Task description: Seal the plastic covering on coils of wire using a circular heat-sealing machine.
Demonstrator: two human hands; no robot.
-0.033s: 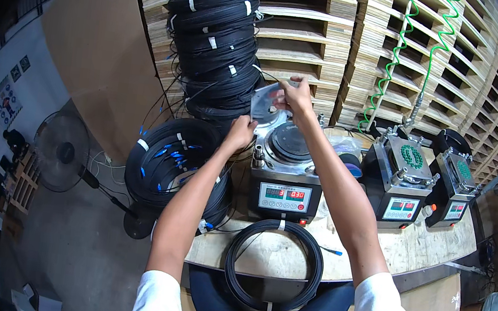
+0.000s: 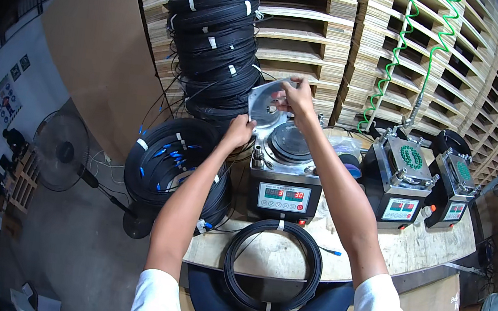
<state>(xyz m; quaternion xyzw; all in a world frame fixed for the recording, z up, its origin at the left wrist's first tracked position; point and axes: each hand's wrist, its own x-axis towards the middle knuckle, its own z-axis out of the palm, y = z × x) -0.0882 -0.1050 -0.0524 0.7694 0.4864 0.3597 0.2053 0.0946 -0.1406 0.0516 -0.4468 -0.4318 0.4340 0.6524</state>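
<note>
In the head view, the left hand [image 2: 239, 132] has its fingers closed on the near left edge of a grey translucent square plate [image 2: 260, 106]; the right hand [image 2: 298, 99] curls its fingers around the far right edge. The tilted plate is at the far left of a black-and-silver boxy machine [image 2: 285, 176] on the pale wooden desk [image 2: 396, 248].

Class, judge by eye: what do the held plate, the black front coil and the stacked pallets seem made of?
Plate: metal or clear plastic; its smooth, pale-grey sheen leaves both open.
Coil: probably plastic-jacketed cable; smooth black strands, slightly glossy.
Pallets: wood, apparently unfinished; pale tan, matte slats.
</note>
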